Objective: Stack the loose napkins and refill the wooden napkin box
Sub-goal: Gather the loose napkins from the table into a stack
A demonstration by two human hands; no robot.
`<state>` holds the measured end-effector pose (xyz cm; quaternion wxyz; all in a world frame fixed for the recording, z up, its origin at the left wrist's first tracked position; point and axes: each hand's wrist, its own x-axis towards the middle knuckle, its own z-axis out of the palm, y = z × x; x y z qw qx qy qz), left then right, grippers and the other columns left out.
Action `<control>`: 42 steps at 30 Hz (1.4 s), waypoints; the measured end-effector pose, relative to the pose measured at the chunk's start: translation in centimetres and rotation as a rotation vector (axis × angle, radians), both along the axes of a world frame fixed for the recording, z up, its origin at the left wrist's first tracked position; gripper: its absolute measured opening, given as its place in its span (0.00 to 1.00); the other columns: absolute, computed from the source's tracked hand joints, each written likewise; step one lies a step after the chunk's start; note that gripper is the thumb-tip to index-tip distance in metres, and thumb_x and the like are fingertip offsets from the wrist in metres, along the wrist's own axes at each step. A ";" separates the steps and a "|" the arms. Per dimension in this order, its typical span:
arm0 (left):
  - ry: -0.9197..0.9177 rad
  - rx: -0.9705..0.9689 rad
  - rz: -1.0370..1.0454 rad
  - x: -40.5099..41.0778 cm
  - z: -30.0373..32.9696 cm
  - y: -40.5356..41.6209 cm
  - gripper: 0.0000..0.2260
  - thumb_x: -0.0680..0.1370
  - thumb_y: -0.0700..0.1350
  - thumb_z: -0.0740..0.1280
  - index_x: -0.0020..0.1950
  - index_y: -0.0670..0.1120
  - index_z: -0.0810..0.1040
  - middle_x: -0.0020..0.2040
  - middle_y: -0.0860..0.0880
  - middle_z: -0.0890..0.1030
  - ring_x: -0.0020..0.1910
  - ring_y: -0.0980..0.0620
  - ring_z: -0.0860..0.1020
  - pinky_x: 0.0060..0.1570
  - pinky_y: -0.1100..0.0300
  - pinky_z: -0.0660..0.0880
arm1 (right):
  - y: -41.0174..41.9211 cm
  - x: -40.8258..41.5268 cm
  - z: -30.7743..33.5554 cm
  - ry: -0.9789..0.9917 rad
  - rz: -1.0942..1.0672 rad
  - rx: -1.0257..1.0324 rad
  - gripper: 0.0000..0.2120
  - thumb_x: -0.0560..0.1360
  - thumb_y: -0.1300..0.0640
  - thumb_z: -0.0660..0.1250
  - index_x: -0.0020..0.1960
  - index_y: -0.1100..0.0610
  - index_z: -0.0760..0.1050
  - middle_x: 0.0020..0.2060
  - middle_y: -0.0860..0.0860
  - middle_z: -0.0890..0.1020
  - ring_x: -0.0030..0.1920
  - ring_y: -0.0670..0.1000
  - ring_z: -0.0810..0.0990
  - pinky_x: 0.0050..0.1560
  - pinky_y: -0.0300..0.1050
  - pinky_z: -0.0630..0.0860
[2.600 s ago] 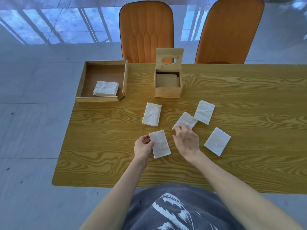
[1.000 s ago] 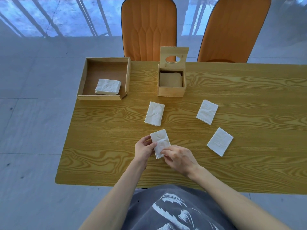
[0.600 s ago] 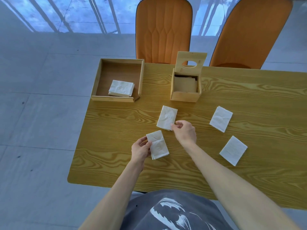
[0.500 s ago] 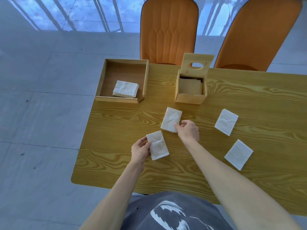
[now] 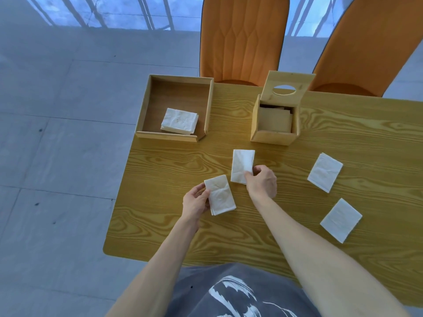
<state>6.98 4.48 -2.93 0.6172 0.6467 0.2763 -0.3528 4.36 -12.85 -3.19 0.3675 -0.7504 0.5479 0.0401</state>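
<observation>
Head view: your left hand (image 5: 195, 203) grips a small napkin stack (image 5: 220, 195); your right hand (image 5: 262, 181) pinches another napkin (image 5: 242, 164) on the table (image 5: 297, 225), just before the open box (image 5: 274, 120).

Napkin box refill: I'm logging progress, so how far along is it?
Done: left hand holds a small white napkin stack. In hand: right hand pinches the next white napkin. Left: two loose napkins on the table, and the open-lidded wooden napkin box is not yet refilled.
</observation>
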 end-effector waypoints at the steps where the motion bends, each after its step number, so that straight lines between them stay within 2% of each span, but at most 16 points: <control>1: 0.002 0.003 -0.001 0.0 -0.1 0.0 0.14 0.80 0.38 0.66 0.66 0.43 0.75 0.53 0.46 0.84 0.56 0.44 0.83 0.58 0.44 0.79 | -0.1 -0.2 0.0 -0.034 -0.004 0.002 0.10 0.74 0.52 0.69 0.54 0.54 0.79 0.52 0.52 0.82 0.49 0.53 0.78 0.45 0.46 0.73; 5: 0.002 0.005 -0.004 -0.1 -0.1 -0.4 0.14 0.80 0.37 0.65 0.67 0.42 0.75 0.56 0.43 0.84 0.57 0.43 0.82 0.58 0.45 0.79 | -1.2 -1.4 -0.1 -0.195 -0.043 0.089 0.13 0.74 0.55 0.71 0.58 0.56 0.79 0.50 0.51 0.84 0.47 0.48 0.79 0.48 0.44 0.76; 7: 0.005 -0.006 -0.015 -0.2 -0.2 -0.9 0.15 0.80 0.37 0.65 0.67 0.42 0.74 0.56 0.42 0.84 0.56 0.43 0.82 0.58 0.44 0.79 | -2.0 -2.4 -0.5 -0.283 -0.111 0.201 0.16 0.73 0.57 0.74 0.60 0.56 0.78 0.49 0.51 0.84 0.48 0.49 0.83 0.50 0.48 0.81; 9: 0.006 -0.020 -0.038 -0.5 -0.1 -1.5 0.15 0.80 0.37 0.66 0.67 0.42 0.74 0.55 0.42 0.84 0.54 0.44 0.83 0.57 0.44 0.79 | -2.7 -3.7 -0.3 -0.364 -0.199 0.340 0.18 0.74 0.59 0.74 0.62 0.57 0.76 0.48 0.50 0.83 0.47 0.51 0.84 0.47 0.52 0.84; 12: 0.013 -0.041 -0.067 -1.3 -0.2 -2.7 0.15 0.80 0.37 0.66 0.67 0.43 0.74 0.53 0.44 0.84 0.49 0.47 0.83 0.55 0.47 0.80 | -3.5 -5.9 0.5 -0.479 -0.245 0.503 0.15 0.75 0.62 0.73 0.60 0.56 0.75 0.48 0.52 0.84 0.47 0.52 0.85 0.43 0.49 0.84; 19: 0.014 -0.072 -0.129 -3.2 -0.1 -6.0 0.16 0.80 0.38 0.66 0.68 0.41 0.74 0.57 0.41 0.83 0.47 0.48 0.84 0.49 0.52 0.82 | -3.2 -10.5 0.0 -0.433 -0.053 0.603 0.14 0.75 0.57 0.73 0.59 0.59 0.78 0.48 0.54 0.86 0.48 0.51 0.86 0.40 0.45 0.83; 22: 0.022 -0.082 -0.128 -3.9 0.3 -7.2 0.15 0.80 0.40 0.67 0.67 0.42 0.75 0.53 0.43 0.84 0.44 0.49 0.84 0.45 0.54 0.82 | -3.1 -11.3 -0.8 -0.350 0.008 0.538 0.12 0.74 0.55 0.74 0.56 0.58 0.79 0.48 0.54 0.86 0.46 0.50 0.86 0.38 0.43 0.82; 26: 0.027 -0.098 -0.119 -4.8 0.6 -8.3 0.14 0.80 0.42 0.67 0.66 0.42 0.75 0.50 0.44 0.84 0.44 0.49 0.84 0.39 0.57 0.81 | -3.3 -11.5 -0.7 -0.145 0.212 0.165 0.14 0.74 0.47 0.72 0.55 0.54 0.81 0.47 0.48 0.86 0.47 0.48 0.83 0.43 0.47 0.81; 29: -0.004 -0.075 -0.139 -5.4 0.4 -9.0 0.17 0.78 0.37 0.69 0.67 0.40 0.74 0.53 0.45 0.84 0.47 0.48 0.84 0.41 0.56 0.81 | -3.5 -11.7 -0.1 -0.055 0.363 -0.108 0.20 0.75 0.42 0.68 0.61 0.53 0.77 0.53 0.49 0.82 0.54 0.51 0.79 0.46 0.46 0.77; 33: -0.018 -0.052 -0.154 -5.8 0.1 -9.9 0.18 0.78 0.36 0.68 0.68 0.40 0.74 0.54 0.45 0.83 0.49 0.48 0.83 0.40 0.58 0.80 | -5.6 -12.4 -0.2 -0.071 0.432 -0.396 0.27 0.77 0.39 0.64 0.69 0.55 0.70 0.66 0.55 0.75 0.66 0.56 0.73 0.62 0.53 0.72; 36: -0.022 -0.039 -0.171 -5.8 0.0 -10.7 0.16 0.79 0.37 0.67 0.67 0.41 0.74 0.52 0.47 0.83 0.47 0.51 0.83 0.37 0.60 0.80 | -8.6 -12.7 -0.1 -0.016 0.353 -0.409 0.29 0.79 0.38 0.59 0.73 0.55 0.65 0.72 0.57 0.68 0.71 0.58 0.68 0.67 0.56 0.68; 38: -0.020 -0.041 -0.181 -5.8 -0.1 -11.2 0.16 0.79 0.37 0.68 0.67 0.42 0.74 0.53 0.47 0.83 0.47 0.51 0.83 0.36 0.61 0.80 | -10.9 -12.6 -0.1 0.011 0.271 -0.376 0.30 0.79 0.39 0.58 0.74 0.55 0.63 0.73 0.57 0.67 0.72 0.58 0.67 0.68 0.56 0.66; 42: -0.034 -0.020 -0.205 -5.6 -0.6 -11.9 0.18 0.79 0.37 0.68 0.69 0.41 0.74 0.55 0.45 0.83 0.52 0.46 0.83 0.45 0.53 0.81 | -15.1 -12.1 0.1 0.041 0.089 -0.283 0.30 0.79 0.40 0.58 0.74 0.57 0.61 0.72 0.55 0.67 0.70 0.57 0.67 0.67 0.55 0.65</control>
